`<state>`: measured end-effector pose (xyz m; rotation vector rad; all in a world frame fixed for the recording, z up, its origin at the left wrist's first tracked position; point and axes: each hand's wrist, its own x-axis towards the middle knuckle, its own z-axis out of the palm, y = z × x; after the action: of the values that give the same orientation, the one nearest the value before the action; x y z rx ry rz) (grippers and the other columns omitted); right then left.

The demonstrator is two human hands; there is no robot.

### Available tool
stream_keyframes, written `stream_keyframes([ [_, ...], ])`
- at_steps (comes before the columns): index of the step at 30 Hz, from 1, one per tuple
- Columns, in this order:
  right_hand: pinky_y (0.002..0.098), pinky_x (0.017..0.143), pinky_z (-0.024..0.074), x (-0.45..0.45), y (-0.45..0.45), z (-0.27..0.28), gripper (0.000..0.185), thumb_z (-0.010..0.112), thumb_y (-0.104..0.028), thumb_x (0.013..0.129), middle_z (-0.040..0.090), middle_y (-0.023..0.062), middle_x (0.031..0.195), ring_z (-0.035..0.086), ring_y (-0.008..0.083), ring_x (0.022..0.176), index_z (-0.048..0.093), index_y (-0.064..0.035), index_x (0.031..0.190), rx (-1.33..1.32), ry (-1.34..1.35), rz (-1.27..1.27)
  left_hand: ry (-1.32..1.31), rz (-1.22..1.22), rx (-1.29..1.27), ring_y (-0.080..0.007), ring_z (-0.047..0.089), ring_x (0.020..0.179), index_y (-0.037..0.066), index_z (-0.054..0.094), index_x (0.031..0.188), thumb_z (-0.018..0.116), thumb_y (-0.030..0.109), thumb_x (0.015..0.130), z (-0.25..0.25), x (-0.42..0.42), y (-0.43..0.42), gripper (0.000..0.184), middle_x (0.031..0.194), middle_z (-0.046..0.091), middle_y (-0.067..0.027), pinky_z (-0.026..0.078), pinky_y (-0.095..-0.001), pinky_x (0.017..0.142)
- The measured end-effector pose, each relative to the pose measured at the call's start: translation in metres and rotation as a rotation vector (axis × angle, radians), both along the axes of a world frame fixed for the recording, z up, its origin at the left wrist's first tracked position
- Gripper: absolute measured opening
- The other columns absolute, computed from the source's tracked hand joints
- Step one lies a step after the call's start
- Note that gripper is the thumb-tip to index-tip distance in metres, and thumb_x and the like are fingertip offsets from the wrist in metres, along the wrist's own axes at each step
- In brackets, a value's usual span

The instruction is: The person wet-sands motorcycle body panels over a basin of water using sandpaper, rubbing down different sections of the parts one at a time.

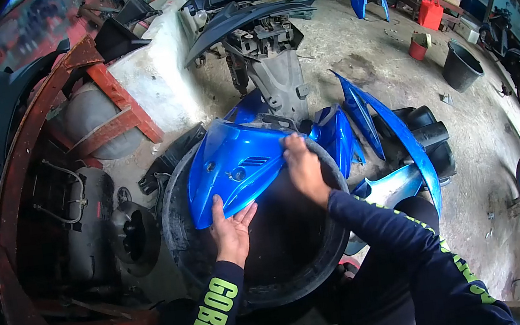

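A glossy blue motorcycle panel [224,160] with vent slots and two holes lies tilted over the rim of a large round black tub [183,253]. My left hand [231,231] is at the panel's lower edge, palm up, thumb against the blue surface and fingers spread beneath. At the panel's right edge is my right hand [301,164], its fingers bent and pressed together; whatever lies under them is hidden. The inside of the tub is dark, and its contents cannot be made out.
More blue panels [425,161] lie right of the tub, beside black parts. A grey motorcycle part [279,79] stands behind it. On the left are a red frame [7,193] and a cylindrical tank [90,222]. A black bucket [461,66] and motorcycles stand at right.
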<state>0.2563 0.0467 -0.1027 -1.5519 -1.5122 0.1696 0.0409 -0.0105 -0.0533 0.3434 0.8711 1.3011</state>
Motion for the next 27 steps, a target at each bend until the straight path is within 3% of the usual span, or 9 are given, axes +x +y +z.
stream_keyframes([
  [7,0.0443,0.115,0.0335,-0.003,-0.002,0.014,0.042,0.055,-0.008,0.095,0.046,0.0238,0.145,0.039,0.0392,0.139,0.053,-0.0006,0.136,-0.079,0.041,-0.085,0.055,0.024,-0.006,-0.0320,0.071,0.096,0.000,0.051,0.130,0.066,0.046,0.092,-0.007,-0.005,0.003,0.062,0.112,0.068,-0.0187,0.057,-0.0461,0.090],
  [11,0.0439,0.110,0.0401,-0.009,-0.023,0.037,0.038,0.051,-0.010,0.097,0.049,0.0240,0.142,0.045,0.0400,0.133,0.056,-0.0013,0.133,-0.154,0.115,0.238,0.050,0.029,-0.039,-0.0320,0.071,0.096,0.001,0.051,0.129,0.067,0.045,0.091,-0.010,-0.007,0.000,0.060,0.113,0.068,-0.0184,0.057,-0.0455,0.090],
  [14,0.0433,0.109,0.0422,-0.006,0.002,0.039,0.036,0.051,-0.009,0.097,0.051,0.0238,0.141,0.047,0.0387,0.132,0.058,-0.0041,0.132,-0.066,-0.074,-0.073,0.060,0.032,0.005,-0.0327,0.070,0.098,0.000,0.051,0.128,0.069,0.045,0.090,-0.005,0.005,-0.005,0.062,0.112,0.067,-0.0188,0.056,-0.0467,0.091],
  [15,0.0433,0.109,0.0419,-0.007,-0.012,0.042,0.036,0.053,-0.009,0.096,0.051,0.0227,0.141,0.047,0.0409,0.132,0.059,-0.0047,0.131,-0.265,0.224,0.173,0.059,0.034,0.005,-0.0327,0.070,0.098,0.000,0.051,0.128,0.069,0.045,0.090,-0.008,0.002,-0.003,0.062,0.112,0.067,-0.0188,0.056,-0.0467,0.091],
  [17,0.0428,0.109,0.0419,-0.028,-0.032,0.029,0.036,0.056,-0.008,0.095,0.052,0.0219,0.141,0.046,0.0402,0.133,0.060,-0.0053,0.130,0.073,-0.118,0.363,0.041,0.023,-0.037,-0.0338,0.070,0.099,0.000,0.049,0.129,0.068,0.044,0.091,-0.012,-0.006,0.000,0.062,0.114,0.067,-0.0189,0.056,-0.0474,0.092],
  [20,0.0412,0.107,0.0435,-0.013,-0.012,0.036,0.033,0.057,-0.008,0.094,0.055,0.0224,0.136,0.051,0.0366,0.130,0.062,-0.0031,0.126,-0.119,0.142,0.267,0.040,-0.001,-0.008,-0.0343,0.070,0.100,-0.001,0.049,0.131,0.068,0.044,0.091,-0.008,-0.002,-0.003,0.063,0.118,0.065,-0.0192,0.055,-0.0472,0.092],
  [22,0.0437,0.094,0.0504,-0.013,-0.006,0.030,0.024,0.054,-0.008,0.095,0.062,0.0216,0.122,0.061,0.0385,0.113,0.065,-0.0019,0.115,0.111,0.021,0.128,0.032,-0.019,0.025,-0.0345,0.069,0.101,-0.001,0.048,0.132,0.068,0.044,0.091,-0.006,0.001,-0.005,0.063,0.118,0.065,-0.0197,0.055,-0.0473,0.093],
  [25,0.0427,0.096,0.0505,-0.031,-0.029,0.034,0.027,0.052,-0.007,0.096,0.061,0.0212,0.126,0.058,0.0382,0.118,0.063,-0.0031,0.120,0.224,-0.254,0.364,0.014,-0.019,-0.036,-0.0352,0.069,0.103,-0.001,0.048,0.132,0.067,0.043,0.092,-0.012,-0.005,-0.004,0.063,0.118,0.065,-0.0197,0.055,-0.0475,0.093],
  [27,0.0399,0.105,0.0456,-0.012,-0.015,0.048,0.033,0.055,-0.007,0.094,0.057,0.0198,0.135,0.052,0.0346,0.129,0.061,-0.0041,0.126,-0.117,0.052,0.270,0.006,-0.033,-0.019,-0.0353,0.069,0.103,-0.001,0.047,0.133,0.067,0.043,0.092,-0.010,-0.003,-0.005,0.063,0.118,0.065,-0.0196,0.055,-0.0474,0.093],
])
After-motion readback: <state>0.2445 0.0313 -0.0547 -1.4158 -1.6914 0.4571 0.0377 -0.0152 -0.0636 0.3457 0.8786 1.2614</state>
